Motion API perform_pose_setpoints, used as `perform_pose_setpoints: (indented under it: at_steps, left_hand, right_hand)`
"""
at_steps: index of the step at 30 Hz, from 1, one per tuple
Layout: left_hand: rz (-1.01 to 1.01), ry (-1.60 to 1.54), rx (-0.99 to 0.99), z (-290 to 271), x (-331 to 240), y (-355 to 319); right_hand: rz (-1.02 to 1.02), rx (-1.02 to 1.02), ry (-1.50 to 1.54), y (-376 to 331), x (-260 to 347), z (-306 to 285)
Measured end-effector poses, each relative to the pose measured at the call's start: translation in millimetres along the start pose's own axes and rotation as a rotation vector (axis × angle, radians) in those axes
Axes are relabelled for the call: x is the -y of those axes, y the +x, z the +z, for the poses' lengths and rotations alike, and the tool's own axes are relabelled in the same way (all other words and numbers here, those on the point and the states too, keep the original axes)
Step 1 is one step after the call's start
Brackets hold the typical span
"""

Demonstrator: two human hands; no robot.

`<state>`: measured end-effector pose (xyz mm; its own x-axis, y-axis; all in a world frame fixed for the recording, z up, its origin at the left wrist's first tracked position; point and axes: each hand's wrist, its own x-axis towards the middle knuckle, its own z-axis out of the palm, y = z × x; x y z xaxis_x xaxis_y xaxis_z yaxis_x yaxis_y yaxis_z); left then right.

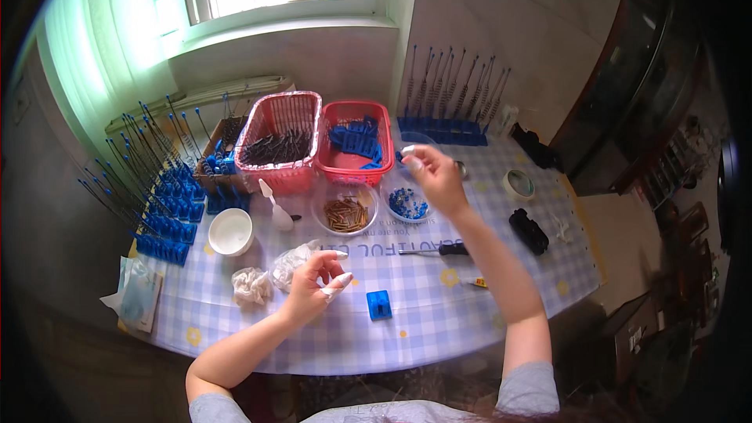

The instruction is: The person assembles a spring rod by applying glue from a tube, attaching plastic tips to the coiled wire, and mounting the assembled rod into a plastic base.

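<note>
My left hand (pixel 315 286) hovers over the checked tablecloth (pixel 439 298) with white finger cots on its fingertips; whether it pinches something small I cannot tell. A small blue square block (pixel 379 305) lies just right of it. My right hand (pixel 433 177) is raised above a clear bowl of small blue parts (pixel 407 204), its fingers pinched together on a tiny part. Beside that bowl stands a clear bowl of brass-coloured pins (pixel 345 214).
Two red baskets (pixel 280 176) (pixel 354 172) hold dark springs and blue parts. Rows of blue blocks with upright spring rods (pixel 160 204) (pixel 450 129) line the left and back. A white bowl (pixel 230 231), glue bottle (pixel 276 207), screwdriver (pixel 439 250), tape roll (pixel 518 184) and crumpled bags (pixel 252 285) lie around.
</note>
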<state>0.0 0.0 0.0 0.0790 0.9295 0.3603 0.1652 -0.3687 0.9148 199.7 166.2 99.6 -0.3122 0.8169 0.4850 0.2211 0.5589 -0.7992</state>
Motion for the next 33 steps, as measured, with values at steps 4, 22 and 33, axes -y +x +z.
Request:
perform_pose_setpoints:
  at_steps: [4,22,33]
  left_hand:
    - [-0.104,-0.101,-0.044,9,-11,2]
    - [-0.078,0.073,0.027,6,-24,5]
    - [-0.063,0.110,0.018,5,-23,2]
  right_hand:
    - [-0.007,0.170,-0.348,49,-24,-3]
    - [0.073,0.538,-1.069,173,50,180]
    - [0.407,0.827,-1.099,188,38,210]
